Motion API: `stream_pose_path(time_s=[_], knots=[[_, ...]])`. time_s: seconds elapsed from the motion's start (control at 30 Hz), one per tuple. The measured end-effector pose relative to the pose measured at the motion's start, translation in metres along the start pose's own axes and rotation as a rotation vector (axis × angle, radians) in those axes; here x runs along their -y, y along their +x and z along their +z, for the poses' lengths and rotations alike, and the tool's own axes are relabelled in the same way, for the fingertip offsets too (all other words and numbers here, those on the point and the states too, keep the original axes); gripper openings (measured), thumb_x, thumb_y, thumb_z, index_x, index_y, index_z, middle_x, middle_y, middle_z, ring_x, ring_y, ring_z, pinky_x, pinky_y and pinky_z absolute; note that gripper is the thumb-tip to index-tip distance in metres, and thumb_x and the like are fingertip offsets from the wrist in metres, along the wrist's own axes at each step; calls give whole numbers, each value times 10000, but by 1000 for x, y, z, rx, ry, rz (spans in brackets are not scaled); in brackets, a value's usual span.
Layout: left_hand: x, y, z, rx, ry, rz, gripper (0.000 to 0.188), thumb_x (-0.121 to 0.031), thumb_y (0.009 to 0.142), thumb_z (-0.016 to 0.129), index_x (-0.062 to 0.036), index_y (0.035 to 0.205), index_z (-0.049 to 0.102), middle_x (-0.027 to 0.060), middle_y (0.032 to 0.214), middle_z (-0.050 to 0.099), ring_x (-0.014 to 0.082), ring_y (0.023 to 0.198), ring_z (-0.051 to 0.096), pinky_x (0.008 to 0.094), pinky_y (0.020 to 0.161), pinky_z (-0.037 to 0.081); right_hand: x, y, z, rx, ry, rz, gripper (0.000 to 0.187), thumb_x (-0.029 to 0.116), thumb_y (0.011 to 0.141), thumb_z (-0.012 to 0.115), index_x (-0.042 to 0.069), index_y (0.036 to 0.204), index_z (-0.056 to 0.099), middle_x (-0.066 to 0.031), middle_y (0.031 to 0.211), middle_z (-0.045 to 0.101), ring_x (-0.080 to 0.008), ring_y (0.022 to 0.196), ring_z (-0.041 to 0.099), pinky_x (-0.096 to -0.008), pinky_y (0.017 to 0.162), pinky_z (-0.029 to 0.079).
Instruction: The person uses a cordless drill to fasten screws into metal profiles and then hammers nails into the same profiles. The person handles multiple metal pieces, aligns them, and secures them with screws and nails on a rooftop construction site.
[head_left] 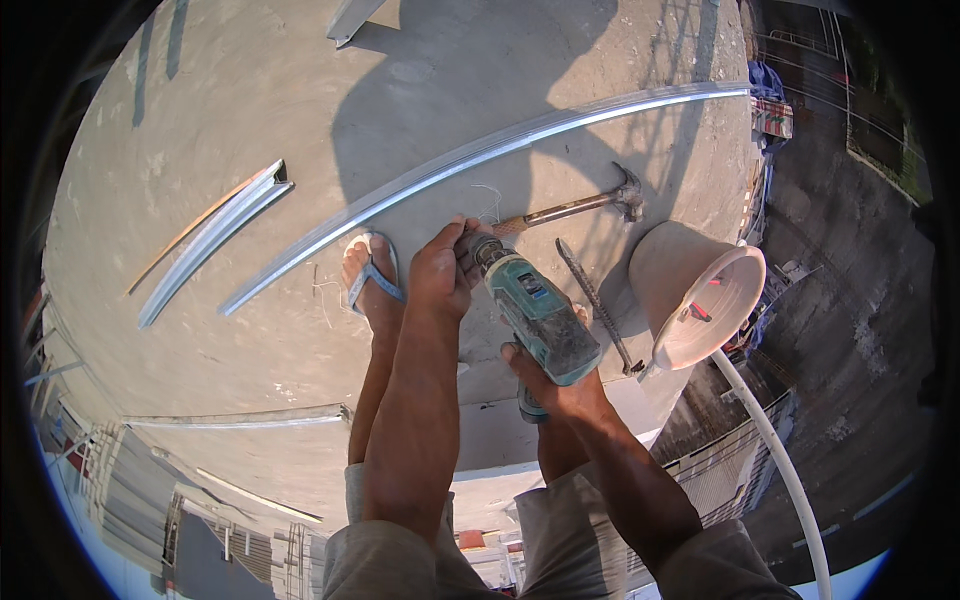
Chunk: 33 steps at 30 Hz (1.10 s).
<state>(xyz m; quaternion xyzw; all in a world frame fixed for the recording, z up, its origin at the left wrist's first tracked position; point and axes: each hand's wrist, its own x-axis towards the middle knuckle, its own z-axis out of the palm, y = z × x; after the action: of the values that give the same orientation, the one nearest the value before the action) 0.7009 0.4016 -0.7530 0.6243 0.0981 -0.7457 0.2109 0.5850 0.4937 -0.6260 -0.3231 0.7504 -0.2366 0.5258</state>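
A teal and black power drill (pixel 540 320), dusty and scuffed, is held in front of me, its chuck pointing up and to the left. My right hand (pixel 555 388) wraps round its handle from below. At the front end, my left hand (pixel 440 268) has its fingers closed about the chuck (pixel 487 250); whether a bit sits in it is hidden by the fingers. Just beyond the chuck lies a claw hammer (pixel 575 206) with a worn handle. A ribbed steel bar (pixel 595 300) with a bent end rests on the concrete right of the drill.
A pale bucket (pixel 690 270) stands tilted at the right, red-handled items inside; a white pipe (pixel 780 450) runs below it. A long metal channel (pixel 480 155) crosses the concrete floor beyond my hands. Shorter channels (pixel 215 245) lie left. My sandalled foot (pixel 372 280) is beside my left hand.
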Motion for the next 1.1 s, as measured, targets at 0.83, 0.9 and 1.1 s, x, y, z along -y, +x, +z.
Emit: stream_pose_path(time_s=[0.83,0.9,1.1], knots=[[-77,96,-43,-226,1859,1063,387,-276,801,772,-103,1121,641,93,1019,604,282,1022,600,408,869,493,36,97,23,-43,81,241,312,0,788,658,-31,1097,626,-76,964,688,-118,768,622,-270,667,514],[-76,100,-47,-199,1828,1059,413,-290,799,777,-107,1140,633,88,1030,604,277,1019,601,407,877,496,31,101,24,-40,60,277,301,2,788,657,-28,1087,627,-76,958,688,-126,751,623,-283,660,519],[-74,97,-78,-50,1625,1196,462,-283,822,760,-107,1225,622,99,1141,617,265,1124,571,409,979,454,26,112,24,9,-17,213,271,26,799,659,-18,1066,638,-65,910,676,-128,720,612,-281,651,507]])
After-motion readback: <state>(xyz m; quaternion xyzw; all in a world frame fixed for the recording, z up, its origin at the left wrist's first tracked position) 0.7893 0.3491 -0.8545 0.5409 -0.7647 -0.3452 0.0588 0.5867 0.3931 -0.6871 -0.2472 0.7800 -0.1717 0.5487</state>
